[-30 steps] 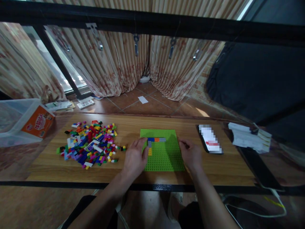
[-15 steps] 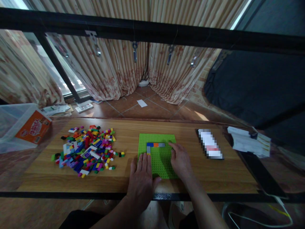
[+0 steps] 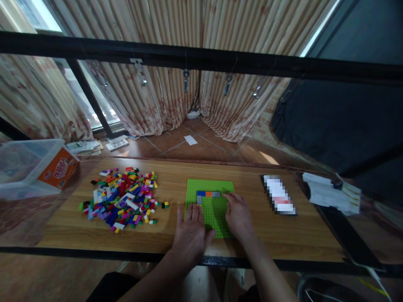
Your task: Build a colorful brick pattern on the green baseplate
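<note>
A green baseplate lies on the wooden table in front of me. A short row of blue, orange and grey bricks is pressed onto it, with a grey brick just below the row's left end. My left hand lies flat on the plate's near left corner, fingers stretched out. My right hand rests on the plate's right side, fingers curled down, fingertips near the right end of the brick row. Whether it holds a brick is hidden.
A heap of several loose coloured bricks lies left of the plate. A clear plastic box with an orange label stands at the far left. A phone and folded papers lie to the right. A black bar crosses overhead.
My left hand slid from the plate's left edge down to its near corner and flattened. My right hand moved left from the plate's right edge onto it, close to the brick row.
</note>
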The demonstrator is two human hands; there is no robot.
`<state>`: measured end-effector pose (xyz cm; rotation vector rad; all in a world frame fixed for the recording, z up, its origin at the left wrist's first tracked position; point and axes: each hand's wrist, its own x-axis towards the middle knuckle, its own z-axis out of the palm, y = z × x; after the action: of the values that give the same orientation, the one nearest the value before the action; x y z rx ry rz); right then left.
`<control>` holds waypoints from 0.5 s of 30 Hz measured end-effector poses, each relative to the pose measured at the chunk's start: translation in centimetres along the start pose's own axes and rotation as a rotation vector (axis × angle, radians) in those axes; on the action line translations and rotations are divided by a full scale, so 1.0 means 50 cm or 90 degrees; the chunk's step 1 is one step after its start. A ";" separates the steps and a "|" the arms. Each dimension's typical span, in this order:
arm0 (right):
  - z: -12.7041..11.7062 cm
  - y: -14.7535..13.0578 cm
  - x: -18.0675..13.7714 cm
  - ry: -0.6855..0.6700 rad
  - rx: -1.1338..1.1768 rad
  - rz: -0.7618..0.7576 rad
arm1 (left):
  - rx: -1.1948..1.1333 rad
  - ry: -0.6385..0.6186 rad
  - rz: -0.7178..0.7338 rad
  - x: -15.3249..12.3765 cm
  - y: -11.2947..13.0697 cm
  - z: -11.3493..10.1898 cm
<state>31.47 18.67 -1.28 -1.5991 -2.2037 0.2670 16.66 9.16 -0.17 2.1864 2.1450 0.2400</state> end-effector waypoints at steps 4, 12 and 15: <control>0.003 0.007 -0.003 0.051 0.049 -0.027 | -0.099 0.021 -0.003 0.000 -0.026 -0.016; 0.002 0.012 0.011 0.083 0.128 -0.014 | -0.366 0.096 -0.054 0.049 -0.130 -0.047; 0.005 0.003 0.018 0.067 0.144 -0.048 | -0.356 0.096 -0.059 0.055 -0.135 -0.045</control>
<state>31.26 19.59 -1.40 -1.3755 -2.0675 0.3864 9.65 11.95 1.15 1.7903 1.9253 0.8986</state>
